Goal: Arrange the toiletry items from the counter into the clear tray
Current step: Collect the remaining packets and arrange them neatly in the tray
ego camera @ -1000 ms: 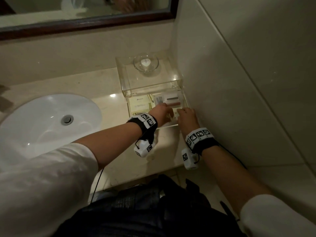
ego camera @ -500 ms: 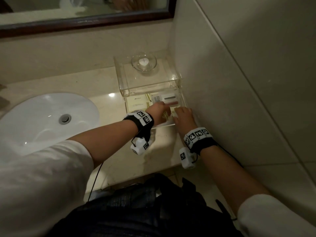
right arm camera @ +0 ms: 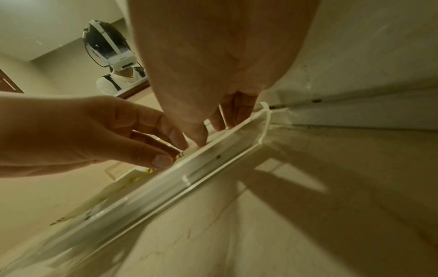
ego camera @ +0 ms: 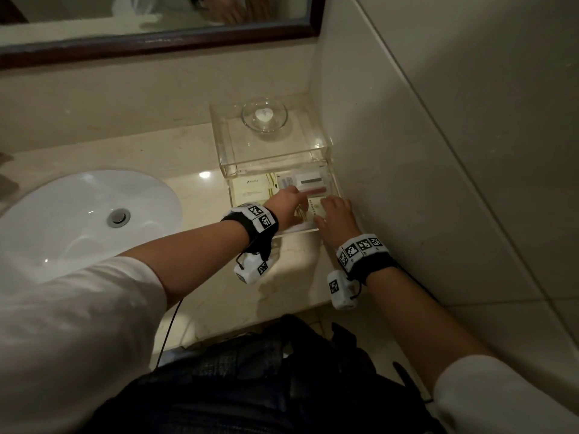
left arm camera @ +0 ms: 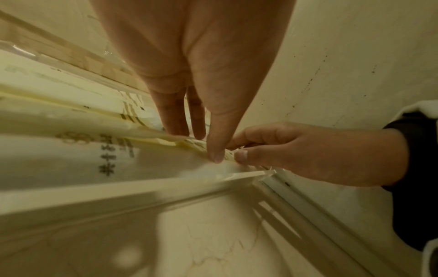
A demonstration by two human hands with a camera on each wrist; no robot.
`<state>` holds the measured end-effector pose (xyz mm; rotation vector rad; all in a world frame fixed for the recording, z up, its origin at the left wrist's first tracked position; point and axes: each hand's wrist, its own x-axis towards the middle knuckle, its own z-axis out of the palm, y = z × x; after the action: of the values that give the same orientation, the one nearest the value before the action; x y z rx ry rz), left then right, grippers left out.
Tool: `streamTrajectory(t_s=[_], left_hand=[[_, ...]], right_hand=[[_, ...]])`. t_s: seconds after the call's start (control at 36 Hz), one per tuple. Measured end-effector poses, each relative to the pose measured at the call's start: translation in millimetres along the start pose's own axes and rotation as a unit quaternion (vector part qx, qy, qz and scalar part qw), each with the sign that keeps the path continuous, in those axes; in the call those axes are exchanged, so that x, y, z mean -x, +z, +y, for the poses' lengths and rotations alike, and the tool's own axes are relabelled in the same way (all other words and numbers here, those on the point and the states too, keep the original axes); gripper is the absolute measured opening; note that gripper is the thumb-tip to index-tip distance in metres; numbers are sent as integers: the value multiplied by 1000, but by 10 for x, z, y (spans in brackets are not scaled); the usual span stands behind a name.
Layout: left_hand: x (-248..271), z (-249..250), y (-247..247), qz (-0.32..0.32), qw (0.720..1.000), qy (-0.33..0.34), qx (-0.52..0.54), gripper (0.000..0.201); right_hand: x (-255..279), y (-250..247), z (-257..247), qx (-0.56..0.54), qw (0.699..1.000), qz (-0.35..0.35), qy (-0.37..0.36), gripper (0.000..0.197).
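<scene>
The clear tray (ego camera: 337,190) stands in the counter corner, under a clear shelf (ego camera: 272,153). Flat toiletry packets lie inside: a cream one (ego camera: 253,191) at the left and a white one with a grey bar (ego camera: 310,180) at the back. Both hands work at the tray's front right. My left hand (ego camera: 298,198) (left arm camera: 201,145) pinches the edge of a yellowish packet (left arm camera: 151,129) between thumb and fingers. My right hand (ego camera: 329,205) (right arm camera: 208,135) grips the packets' right end (ego camera: 315,208) with thumb and curled fingers. How the stack lies under the hands is hidden.
A glass dish with a white soap (ego camera: 264,116) sits on the shelf. The tiled wall (ego camera: 438,151) runs close along the tray's right side. The white sink (ego camera: 87,220) is at the left and the counter's front edge (ego camera: 250,321) is near my body. A mirror (ego camera: 156,20) hangs above.
Both hands stay on the packets at the tray's front right. The left forefinger has stretched slightly farther into the tray.
</scene>
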<state>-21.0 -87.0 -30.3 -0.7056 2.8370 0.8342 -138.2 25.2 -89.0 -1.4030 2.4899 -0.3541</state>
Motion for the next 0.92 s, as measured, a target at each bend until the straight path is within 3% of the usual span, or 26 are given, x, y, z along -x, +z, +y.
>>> streamTrajectory(t_s=[0.14, 0.25, 0.5, 0.64, 0.92], left_hand=[[-5, 20, 2, -21, 999, -20, -15, 29], [-21, 17, -1, -24, 999, -25, -10, 29], [-44, -15, -5, -21, 1000, -5, 8, 49], [-22, -14, 20, -17, 1000, -17, 2, 35], [28, -52, 45, 4, 1000, -16, 16, 28]], right_hand=[[-43, 36, 23, 2, 1000, -17, 0, 46], [-52, 37, 38, 0, 1000, -25, -1, 47], [37, 18, 27, -36, 999, 8, -3, 47], [64, 0, -6, -37, 999, 15, -4, 46], [115, -85, -75, -31, 999, 8, 5, 44]])
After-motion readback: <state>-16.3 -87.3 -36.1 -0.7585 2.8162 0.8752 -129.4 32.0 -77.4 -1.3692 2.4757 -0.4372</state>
